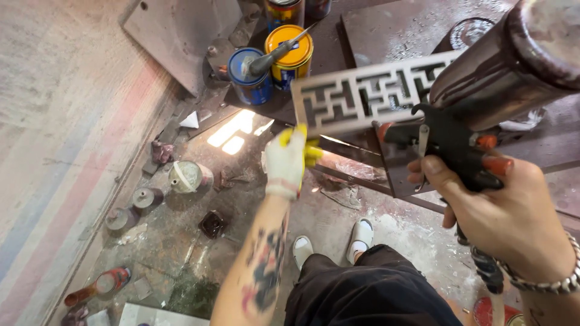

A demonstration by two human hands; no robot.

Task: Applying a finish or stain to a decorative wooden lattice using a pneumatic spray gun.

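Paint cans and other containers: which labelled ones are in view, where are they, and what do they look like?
Yellow can: top centre; round, orange lid, blue band.
Blue can: left of it; round, pale lid, brush lying across both.
Third can: behind them, cut off; yellow and dark.
Red tin: bottom right, partly hidden.

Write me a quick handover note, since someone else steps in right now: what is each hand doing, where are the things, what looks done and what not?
Left hand, in a white and yellow glove, holds the left end of the fretwork panel up over the dark bench.
Right hand, bare, grips the spray gun, its cup on top, a finger at the trigger, nozzle beside the panel.
Paint cans stand behind, one with a brush across it.
Panel looks uniformly grey; no spray visible. Whether coating is finished cannot be told.
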